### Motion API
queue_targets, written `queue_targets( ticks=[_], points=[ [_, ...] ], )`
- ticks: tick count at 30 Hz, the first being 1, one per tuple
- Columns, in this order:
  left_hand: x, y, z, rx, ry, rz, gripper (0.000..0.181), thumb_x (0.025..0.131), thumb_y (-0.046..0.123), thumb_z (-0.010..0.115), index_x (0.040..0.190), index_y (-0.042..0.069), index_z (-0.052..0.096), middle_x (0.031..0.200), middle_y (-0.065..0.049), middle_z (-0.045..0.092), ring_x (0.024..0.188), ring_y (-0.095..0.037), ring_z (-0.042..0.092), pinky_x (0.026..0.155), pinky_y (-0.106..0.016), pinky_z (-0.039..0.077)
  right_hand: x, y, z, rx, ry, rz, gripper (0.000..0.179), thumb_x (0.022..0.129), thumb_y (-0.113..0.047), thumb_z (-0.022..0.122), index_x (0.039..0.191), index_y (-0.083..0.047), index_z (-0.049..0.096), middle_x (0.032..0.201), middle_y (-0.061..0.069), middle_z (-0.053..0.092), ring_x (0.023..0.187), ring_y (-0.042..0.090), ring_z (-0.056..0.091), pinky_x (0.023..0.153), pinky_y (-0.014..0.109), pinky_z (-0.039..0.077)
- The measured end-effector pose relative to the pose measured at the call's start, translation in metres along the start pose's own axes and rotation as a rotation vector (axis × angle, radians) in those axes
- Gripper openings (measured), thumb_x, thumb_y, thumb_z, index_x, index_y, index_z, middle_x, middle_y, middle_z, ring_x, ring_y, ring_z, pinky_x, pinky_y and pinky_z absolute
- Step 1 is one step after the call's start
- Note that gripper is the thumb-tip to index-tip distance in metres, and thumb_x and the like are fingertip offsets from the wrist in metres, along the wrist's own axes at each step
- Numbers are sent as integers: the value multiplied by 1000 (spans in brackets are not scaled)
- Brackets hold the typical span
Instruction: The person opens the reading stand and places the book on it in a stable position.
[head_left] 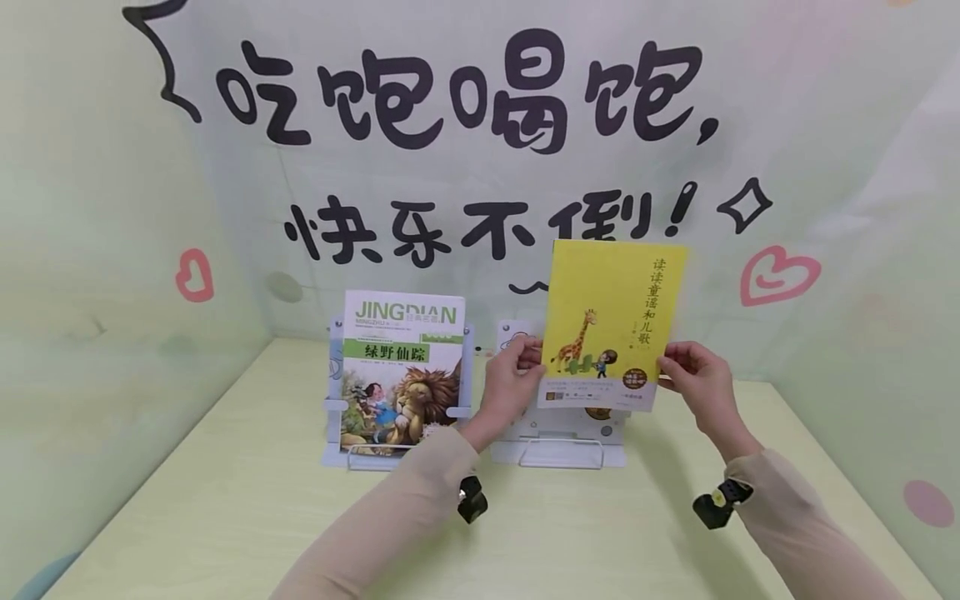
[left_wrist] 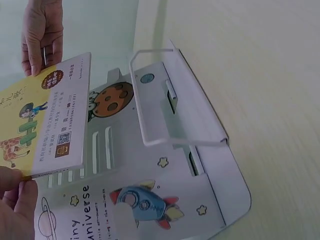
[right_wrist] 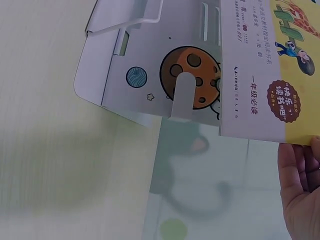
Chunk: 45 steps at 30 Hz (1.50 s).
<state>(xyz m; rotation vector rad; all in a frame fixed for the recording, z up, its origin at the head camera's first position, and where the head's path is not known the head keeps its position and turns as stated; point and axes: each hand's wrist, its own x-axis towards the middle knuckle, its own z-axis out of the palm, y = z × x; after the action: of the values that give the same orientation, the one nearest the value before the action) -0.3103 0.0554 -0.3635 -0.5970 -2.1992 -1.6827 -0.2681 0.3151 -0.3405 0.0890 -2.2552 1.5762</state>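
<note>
Both hands hold up a yellow book (head_left: 607,308) with a giraffe on its cover, upright and a little tilted. My left hand (head_left: 513,379) pinches its left edge near the bottom. At the opposite edge, my right hand (head_left: 701,387) grips it between thumb and fingers. Behind and below the book stands a white book stand (head_left: 558,429) with space drawings, partly covered by it. In the left wrist view a rocket and a wire front rest (left_wrist: 145,100) show on that stand. The right wrist view shows a brown planet and a small side clip (right_wrist: 183,95).
To the left, a second book stand (head_left: 333,429) carries a book (head_left: 401,375) with a lion and a girl on its cover. Both stands sit on a pale table (head_left: 247,467) before a wall (head_left: 480,175) with large black lettering. Each wrist wears a small black camera (head_left: 716,504).
</note>
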Motion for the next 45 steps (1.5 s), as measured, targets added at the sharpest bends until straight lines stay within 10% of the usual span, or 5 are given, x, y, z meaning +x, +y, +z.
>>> queue_targets(
  ticks=[20, 37, 45],
  points=[
    [1, -21, -28, 107, 5, 98, 19, 84, -1, 66, 102, 3, 65, 91, -10, 70, 82, -20, 66, 75, -29, 55, 12, 10, 30, -186, 17, -41, 16, 90, -2, 60, 102, 9, 61, 95, 23, 64, 72, -1, 60, 65, 15, 53],
    [-12, -37, -28, 191, -45, 75, 19, 82, -3, 66, 100, 3, 66, 90, -7, 67, 81, -16, 62, 72, -25, 52, -1, 31, 37, -254, -40, 16, 14, 89, -3, 62, 98, 7, 62, 92, 22, 67, 75, 17, 65, 66, 23, 56],
    [-16, -41, -29, 250, -51, 56, 23, 82, -1, 68, 103, 4, 62, 87, -6, 68, 79, -16, 64, 71, -25, 52, -4, 36, 40, -331, -43, 10, 11, 87, -2, 64, 94, 6, 64, 85, 18, 68, 68, 4, 59, 61, 16, 51]
  ],
)
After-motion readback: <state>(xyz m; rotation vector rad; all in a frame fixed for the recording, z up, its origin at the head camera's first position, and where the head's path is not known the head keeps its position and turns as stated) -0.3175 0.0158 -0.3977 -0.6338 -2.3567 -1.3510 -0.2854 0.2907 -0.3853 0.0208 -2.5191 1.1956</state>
